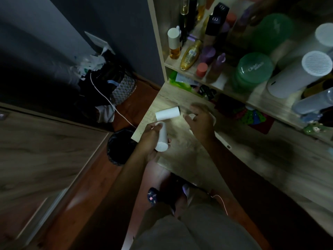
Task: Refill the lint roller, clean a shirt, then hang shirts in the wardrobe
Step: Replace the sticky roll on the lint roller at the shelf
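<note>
My left hand (149, 139) is wrapped around a white paper roll (162, 138), held over the near left corner of the wooden desk (261, 159). A second white roll (168, 113) lies on its side on the desk just beyond it. My right hand (200, 120) hovers low over the desk to the right of that roll, blurred, fingers spread over something white that it mostly hides. A white handle (222, 140) pokes out on the desk from under my right forearm.
Shelves (180, 65) behind the desk hold bottles, green tubs (254, 69) and white cylinders (295, 74). A black bin (119, 147) stands on the floor left of the desk, with a patterned basket (124, 89), bags and a white cable (108, 100) beyond. A wooden panel (45, 150) is at left.
</note>
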